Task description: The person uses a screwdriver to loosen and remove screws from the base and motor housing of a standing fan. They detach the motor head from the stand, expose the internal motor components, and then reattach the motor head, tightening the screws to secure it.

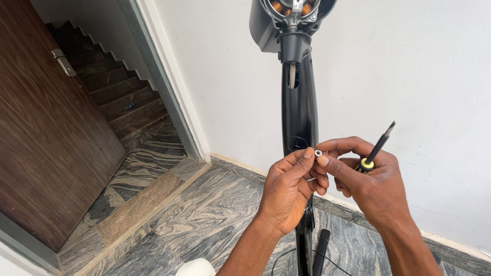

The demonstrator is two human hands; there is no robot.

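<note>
A black standing-fan column point(299, 107) rises in front of me, its open motor housing point(291, 15) at the top showing copper windings. My left hand point(289, 186) and my right hand point(365, 181) meet in front of the column. Between the fingertips of both hands sits a small silver washer or nut point(318, 153). My right hand also grips a screwdriver point(377, 148) with a black and yellow handle, its tip pointing up and to the right.
A white wall point(409, 76) stands right behind the fan. A brown wooden door point(46, 133) hangs open at left, with dark stairs point(112, 87) beyond the doorway. Grey marbled floor tiles point(204, 209) lie below. A black cable point(332, 260) trails by the fan base.
</note>
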